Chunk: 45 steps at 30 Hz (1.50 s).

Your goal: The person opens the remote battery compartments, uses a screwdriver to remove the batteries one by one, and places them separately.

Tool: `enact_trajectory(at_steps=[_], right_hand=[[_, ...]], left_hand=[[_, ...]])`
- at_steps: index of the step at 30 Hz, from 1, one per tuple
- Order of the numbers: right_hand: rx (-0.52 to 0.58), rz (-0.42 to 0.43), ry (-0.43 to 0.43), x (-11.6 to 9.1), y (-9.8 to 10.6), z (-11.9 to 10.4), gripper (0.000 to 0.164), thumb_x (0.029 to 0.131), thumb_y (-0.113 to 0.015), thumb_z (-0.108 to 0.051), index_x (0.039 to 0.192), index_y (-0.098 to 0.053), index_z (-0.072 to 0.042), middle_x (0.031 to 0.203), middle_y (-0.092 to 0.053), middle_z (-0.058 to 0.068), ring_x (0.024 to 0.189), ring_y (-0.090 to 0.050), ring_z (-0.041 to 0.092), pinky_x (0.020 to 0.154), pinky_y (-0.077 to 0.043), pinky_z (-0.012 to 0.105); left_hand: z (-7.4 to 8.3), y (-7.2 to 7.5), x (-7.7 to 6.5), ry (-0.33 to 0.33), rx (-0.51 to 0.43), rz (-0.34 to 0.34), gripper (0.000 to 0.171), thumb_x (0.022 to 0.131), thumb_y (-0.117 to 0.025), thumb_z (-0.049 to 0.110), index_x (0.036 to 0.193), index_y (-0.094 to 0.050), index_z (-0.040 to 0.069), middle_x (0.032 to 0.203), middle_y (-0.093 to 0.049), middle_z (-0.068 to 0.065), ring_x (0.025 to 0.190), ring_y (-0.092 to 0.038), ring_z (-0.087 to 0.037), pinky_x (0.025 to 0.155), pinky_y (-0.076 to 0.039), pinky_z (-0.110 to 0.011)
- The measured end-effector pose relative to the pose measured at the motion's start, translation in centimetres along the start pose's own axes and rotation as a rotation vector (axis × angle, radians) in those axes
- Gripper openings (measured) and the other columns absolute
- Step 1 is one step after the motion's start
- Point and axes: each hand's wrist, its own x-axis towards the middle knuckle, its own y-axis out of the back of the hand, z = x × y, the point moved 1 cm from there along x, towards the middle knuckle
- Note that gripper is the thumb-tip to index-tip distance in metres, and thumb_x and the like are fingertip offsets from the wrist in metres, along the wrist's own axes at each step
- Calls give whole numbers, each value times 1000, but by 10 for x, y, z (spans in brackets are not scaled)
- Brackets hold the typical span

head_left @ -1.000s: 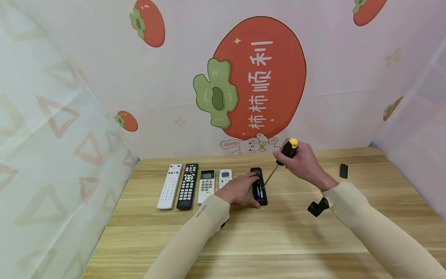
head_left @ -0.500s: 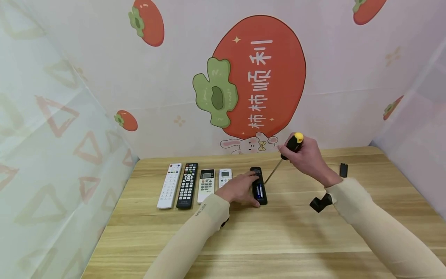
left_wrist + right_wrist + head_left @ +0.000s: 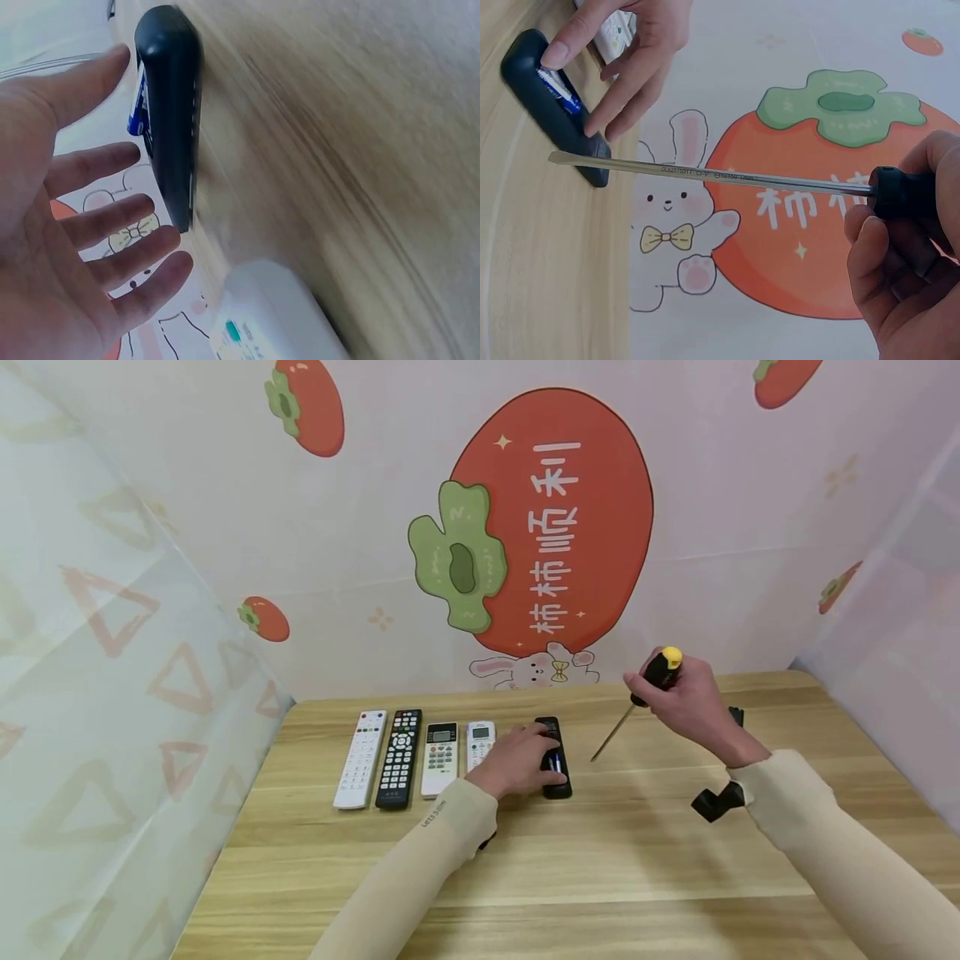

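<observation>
Now your right hand (image 3: 688, 700) grips the screwdriver (image 3: 735, 178) clear of the rightmost remote (image 3: 556, 118), presumably leaving room; your left hand (image 3: 517, 762), loosely spread by its batteries (image 3: 561, 91), grips nothing.

From the head I look forward and down, set well back, taking in the bench (image 3: 600, 868) and the wall (image 3: 360, 527) behind. My left wrist camera sits close beside the left grip (image 3: 37, 259), rolled sideways, viewing the small black remote (image 3: 171, 112) edge-on. My right wrist camera, rolled the opposite way, looks closely across the screwdriver (image 3: 780, 181). All three views share that remote and the wall.
</observation>
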Motion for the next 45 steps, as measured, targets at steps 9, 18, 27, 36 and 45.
enact_trajectory(at_steps=[9, 18, 27, 36, 45], right_hand=[[14, 27, -34, -8, 11, 2, 18, 96, -71, -18, 83, -62, -9, 68, -60, 5, 55, -54, 18, 52, -46, 28], [21, 30, -25, -12, 17, 2, 17, 95, -72, -16, 83, -63, -9, 67, -60, 3, 55, -56, 16, 54, -46, 27], [16, 52, -23, -15, 24, 3, 19, 95, -72, -16, 80, -63, -9, 66, -61, 4, 53, -56, 17, 52, -46, 27], [33, 81, -11, -22, 35, 3, 18, 93, -74, -11, 79, -63, -8, 63, -59, 2, 51, -53, 14, 50, -43, 25], [32, 79, 3, -28, 42, 3, 16, 93, -74, -8, 80, -64, -8, 64, -59, 2, 50, -52, 14, 48, -44, 25]], left_hand=[[6, 0, 1, -5, 42, 62, 42, 93, -73, 43, 126, -74, 17, 146, -53, -5, 131, -50, -27, 107, -45, -45], [8, 2, 5, -8, -122, 129, 20, 95, -74, 31, 107, -76, 16, 113, -66, 0, 105, -58, -18, 94, -50, -34], [9, 12, 5, 3, -501, 54, 9, 91, -78, 14, 91, -69, 12, 78, -62, 5, 69, -59, -9, 64, -51, -20], [17, 24, 18, -17, -617, 101, 10, 90, -79, 15, 86, -70, 11, 78, -64, 4, 70, -59, -10, 64, -50, -22], [36, 20, 49, 92, -630, 67, 9, 89, -78, 16, 82, -76, 11, 79, -66, 5, 67, -56, -12, 58, -48, -24]])
